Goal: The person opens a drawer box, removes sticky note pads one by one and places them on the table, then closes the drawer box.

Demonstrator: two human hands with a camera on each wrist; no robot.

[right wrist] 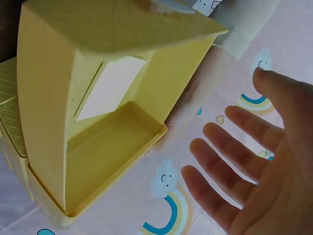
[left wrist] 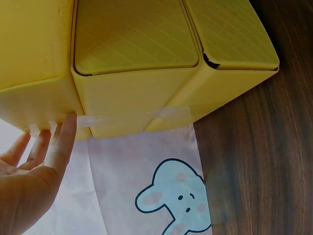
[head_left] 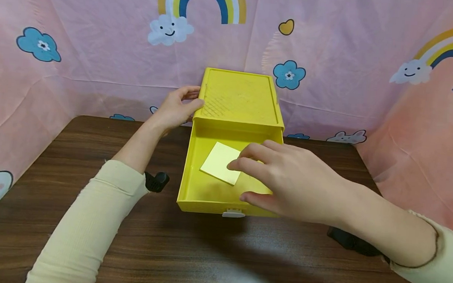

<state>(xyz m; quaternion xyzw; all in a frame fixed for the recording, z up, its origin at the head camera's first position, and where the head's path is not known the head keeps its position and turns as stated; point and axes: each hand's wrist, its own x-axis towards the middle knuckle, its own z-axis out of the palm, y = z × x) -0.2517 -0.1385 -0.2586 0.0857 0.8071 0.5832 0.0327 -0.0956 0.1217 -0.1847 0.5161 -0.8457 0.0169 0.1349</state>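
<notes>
A yellow drawer unit point(head_left: 240, 95) stands at the back of the table with its top drawer point(head_left: 208, 191) pulled out. Inside the drawer lies a pale yellow square pad of sticky notes point(head_left: 219, 162), tilted and partly hidden by fingertips in the head view; it looks whitish in the right wrist view point(right wrist: 110, 88). My left hand point(head_left: 176, 109) touches the unit's left side near the top, its fingers fairly straight in the left wrist view. Over the drawer's right part hovers my right hand point(head_left: 297, 179), fingers spread and loosely bent, holding nothing.
A white handle point(head_left: 233, 213) sits on the drawer's front. Clear tape point(left wrist: 132, 117) runs across the side of the unit's stacked sections. Dark wood table point(head_left: 148, 248) lies underneath, and a pink patterned cloth point(head_left: 113, 33) hangs behind and at the sides.
</notes>
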